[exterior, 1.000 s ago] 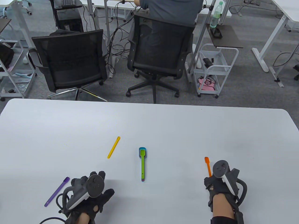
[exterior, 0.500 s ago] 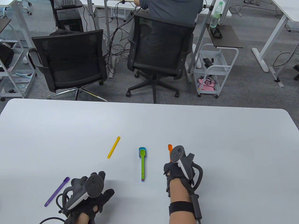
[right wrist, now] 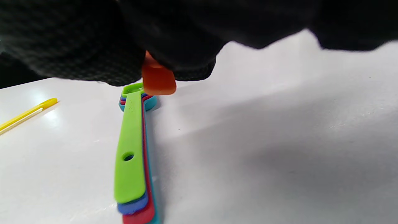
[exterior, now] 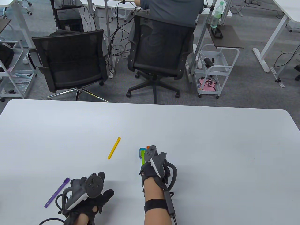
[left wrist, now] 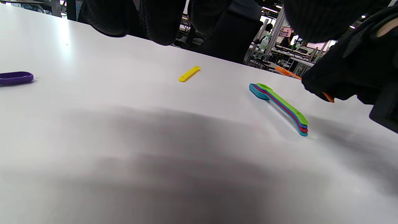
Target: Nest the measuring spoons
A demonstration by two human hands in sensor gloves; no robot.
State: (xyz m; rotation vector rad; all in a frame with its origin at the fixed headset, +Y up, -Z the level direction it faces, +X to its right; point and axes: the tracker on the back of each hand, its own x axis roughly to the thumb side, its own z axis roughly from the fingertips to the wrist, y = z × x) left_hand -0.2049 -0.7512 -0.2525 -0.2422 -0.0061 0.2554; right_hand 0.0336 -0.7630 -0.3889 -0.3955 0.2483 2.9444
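Measuring spoons, plastic: seven in all.
- One stack of four nested spoons [right wrist: 133, 161], lime green on top, then blue, red and teal, near the middle of the white worktop [exterior: 211, 145].
- One slim yellow spoon [exterior: 114, 148], loose.
- One slim purple spoon [exterior: 57, 192], loose, toward the worktop's near left corner.
- One orange spoon [right wrist: 158, 79], held.

Gloved hands: two.

Nested spoons [exterior: 141, 154] mid-table [exterior: 211, 145], stick [exterior: 114, 148] left
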